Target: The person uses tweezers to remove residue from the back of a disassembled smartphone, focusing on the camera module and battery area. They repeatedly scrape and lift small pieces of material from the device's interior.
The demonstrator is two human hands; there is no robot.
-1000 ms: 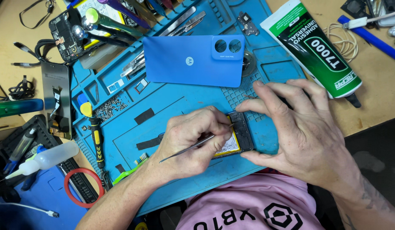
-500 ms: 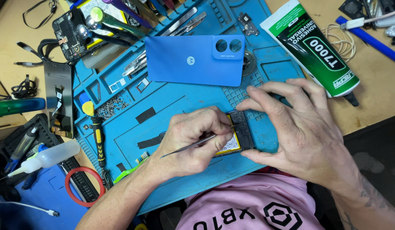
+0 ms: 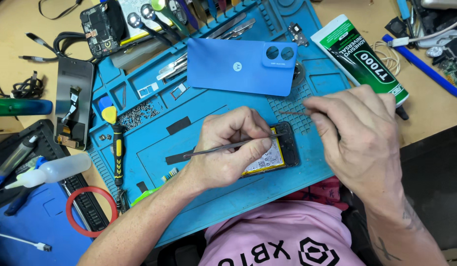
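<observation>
My left hand (image 3: 233,145) rests on the blue work mat (image 3: 297,183) and grips thin metal tweezers (image 3: 216,149), whose tips point right onto an opened phone (image 3: 289,147). The phone's yellow-edged battery (image 3: 269,158) shows under my fingers. My right hand (image 3: 361,133) hovers just right of the phone and above it. Its thumb and fingers pinch a thin dark sliver (image 3: 291,113) that pokes out to the left; I cannot tell what the sliver is.
A blue phone back cover (image 3: 238,66) lies further back on the mat. A green-and-white glue tube (image 3: 361,54) sits at the right. To the left are a yellow-black screwdriver (image 3: 118,148), a heap of screws (image 3: 137,116), a phone screen (image 3: 73,108), a squeeze bottle (image 3: 51,170) and a red ring (image 3: 90,212).
My right hand has lifted off the phone's right edge and moved up and to the right, now pinching a thin sliver. My left hand and the tweezers have stayed on the phone.
</observation>
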